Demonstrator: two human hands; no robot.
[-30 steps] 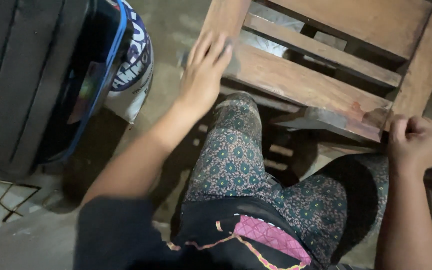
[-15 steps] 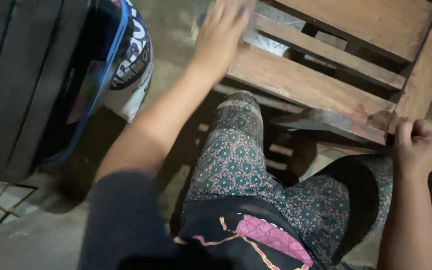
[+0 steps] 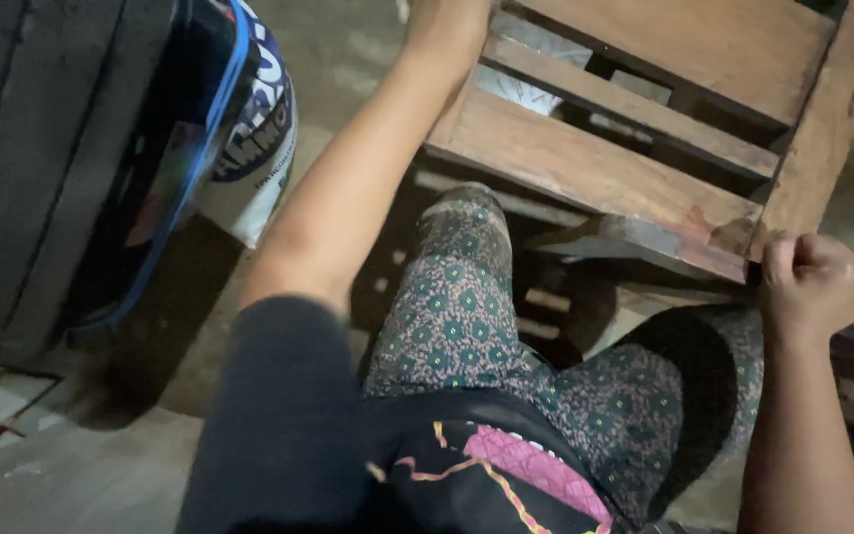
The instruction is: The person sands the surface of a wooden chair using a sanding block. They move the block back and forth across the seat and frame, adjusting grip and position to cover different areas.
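Wooden slatted frame (image 3: 644, 129) sat tilted on the ground in front of the seated person, filling the upper right of the view, one corner over the patterned trouser knees (image 3: 467, 297). What had changed: a second ago the left hand (image 3: 447, 20) lay flat and spread on the near plank; by this moment it had slid up along the left edge to the far end of the frame, mostly cut off by the top of the picture. Fingers were out of view, so grip there could not be told; only the wrist and heel of the hand showed, against the plank end. Left forearm was stretched out long. Right hand (image 3: 812, 287) had not moved: curled into a tight fist at the near right corner, where the side rail meets the front plank, fingers closed on the wood edge. Judged from that, the frame was pinned at one corner while the other hand shifted its hold further up.

Frame look: reddish-brown planks, worn, gaps between slats, a chipped pale patch near the right corner, crumpled pale sheet (image 3: 531, 79) showing through the slats. Dark bin (image 3: 42, 168) with a blue-rimmed printed sack (image 3: 249, 138) stood at left, well apart from the frame.
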